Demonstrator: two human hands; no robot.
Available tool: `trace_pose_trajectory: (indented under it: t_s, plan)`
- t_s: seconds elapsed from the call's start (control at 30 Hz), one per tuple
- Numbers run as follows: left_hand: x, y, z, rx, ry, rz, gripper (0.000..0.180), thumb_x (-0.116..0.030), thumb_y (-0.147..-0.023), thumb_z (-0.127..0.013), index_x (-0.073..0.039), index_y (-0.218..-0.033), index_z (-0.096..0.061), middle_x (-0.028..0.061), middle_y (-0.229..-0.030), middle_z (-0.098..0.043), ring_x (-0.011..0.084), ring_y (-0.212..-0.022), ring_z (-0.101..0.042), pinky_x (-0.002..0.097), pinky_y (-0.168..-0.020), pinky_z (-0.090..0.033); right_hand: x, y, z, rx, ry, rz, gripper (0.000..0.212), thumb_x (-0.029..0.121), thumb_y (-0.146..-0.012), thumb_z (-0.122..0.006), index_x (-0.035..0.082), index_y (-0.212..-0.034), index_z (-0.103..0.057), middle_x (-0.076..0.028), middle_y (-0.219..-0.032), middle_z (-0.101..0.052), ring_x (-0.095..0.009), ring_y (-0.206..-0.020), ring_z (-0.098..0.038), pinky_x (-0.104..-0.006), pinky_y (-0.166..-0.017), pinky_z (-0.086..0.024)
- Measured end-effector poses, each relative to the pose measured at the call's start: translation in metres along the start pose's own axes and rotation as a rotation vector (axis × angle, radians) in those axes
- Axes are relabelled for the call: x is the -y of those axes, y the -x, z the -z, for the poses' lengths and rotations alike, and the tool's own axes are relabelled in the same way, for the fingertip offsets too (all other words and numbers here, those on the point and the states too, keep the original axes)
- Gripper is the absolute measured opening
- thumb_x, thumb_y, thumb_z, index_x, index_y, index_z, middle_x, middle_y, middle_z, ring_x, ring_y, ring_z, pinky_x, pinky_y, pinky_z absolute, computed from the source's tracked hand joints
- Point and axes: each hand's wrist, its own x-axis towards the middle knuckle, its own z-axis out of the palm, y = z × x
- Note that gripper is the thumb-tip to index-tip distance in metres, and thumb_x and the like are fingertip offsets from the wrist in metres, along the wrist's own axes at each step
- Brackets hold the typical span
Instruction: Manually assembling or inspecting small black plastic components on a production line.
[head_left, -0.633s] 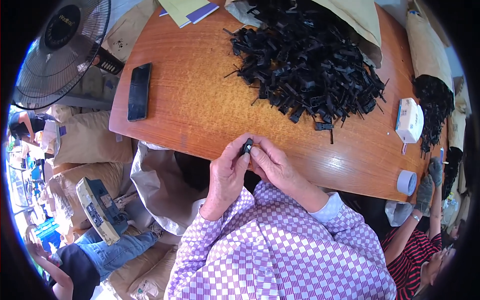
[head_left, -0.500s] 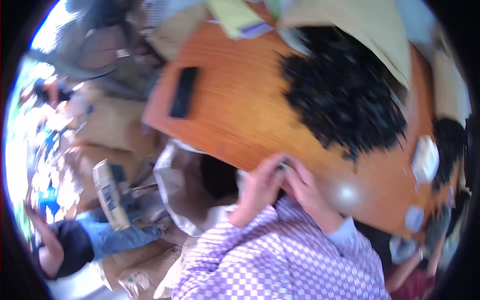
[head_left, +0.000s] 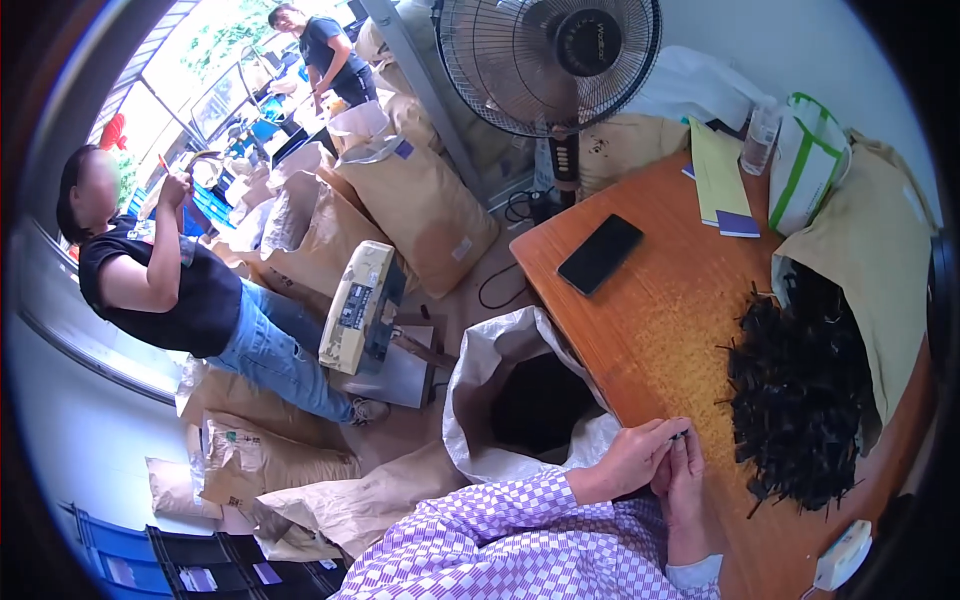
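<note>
At the near edge of the wooden table (head_left: 640, 340), my left hand (head_left: 628, 458) and my right hand (head_left: 684, 490) are pressed together, both closed. A small black piece (head_left: 679, 435) shows between their fingertips; most of it is hidden. Just right of my hands lies a heap of black strip-like pieces (head_left: 795, 400), which look like small plastic parts. It spreads from the mouth of a brown paper sack (head_left: 875, 270) lying on the table. To the left of my hands, below the table edge, stands an open white sack (head_left: 470, 400) with a dark inside.
On the table are a black phone (head_left: 600, 255), yellow paper (head_left: 718, 170), a clear bottle (head_left: 760, 140) and a white device (head_left: 843, 556). A standing fan (head_left: 560, 60) is behind. A scale display (head_left: 355, 305) and brown sacks (head_left: 420, 220) stand left. Two people are further off.
My view has swung left, so the table and heap now sit further right, and the fan and a standing person show clearly. My hands stay together at the table edge.
</note>
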Motion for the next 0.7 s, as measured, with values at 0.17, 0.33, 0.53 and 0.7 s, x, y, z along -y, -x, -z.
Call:
trace_pose_trajectory:
  t_s: [0.17,0.33,0.53,0.7]
  plan:
    - [0.003,-0.001,0.0,0.043,0.008,0.024,0.038,0.004,-0.084,-0.055,-0.006,-0.121,-0.055,0.017,-0.098,-0.064,0.0341,-0.086,-0.065,0.0371,-0.07,-0.054,-0.002,-0.004,-0.004,0.001,0.005,-0.036,0.029,0.026,-0.099,-0.05,0.01,-0.122,-0.051,0.007,-0.086,-0.054,0.0,-0.063,-0.044,-0.0132,-0.049,-0.033]
    - [0.005,0.016,0.018,0.031,-0.029,0.025,0.038,0.004,-0.083,-0.056,-0.005,-0.12,-0.055,0.0181,-0.1,-0.064,0.0337,-0.09,-0.065,0.0373,-0.074,-0.054,0.003,0.011,0.002,0.017,0.374,-0.022,0.025,0.015,-0.098,-0.048,0.004,-0.12,-0.052,0.006,-0.077,-0.049,-0.002,-0.06,-0.041,-0.0173,-0.05,-0.033]
    - [0.051,0.034,0.071,0.163,-0.489,0.205,0.036,-0.004,-0.083,-0.057,-0.011,-0.119,-0.056,0.0156,-0.096,-0.062,0.0348,-0.086,-0.064,0.0414,-0.071,-0.053,0.002,0.047,0.043,-0.137,0.525,0.235,0.024,0.005,-0.094,-0.046,0.002,-0.118,-0.053,0.005,-0.072,-0.042,-0.002,-0.058,-0.036,-0.0178,-0.05,-0.03]
    - [0.07,0.05,0.088,0.245,-0.716,0.312,0.034,-0.007,-0.086,-0.054,-0.013,-0.12,-0.054,0.0145,-0.094,-0.063,0.0343,-0.083,-0.064,0.0436,-0.069,-0.052,-0.011,0.066,0.093,-0.327,0.753,0.41,0.019,0.007,-0.096,-0.048,-0.001,-0.111,-0.056,-0.003,-0.085,-0.057,-0.01,-0.076,-0.055,-0.0231,-0.069,-0.046]
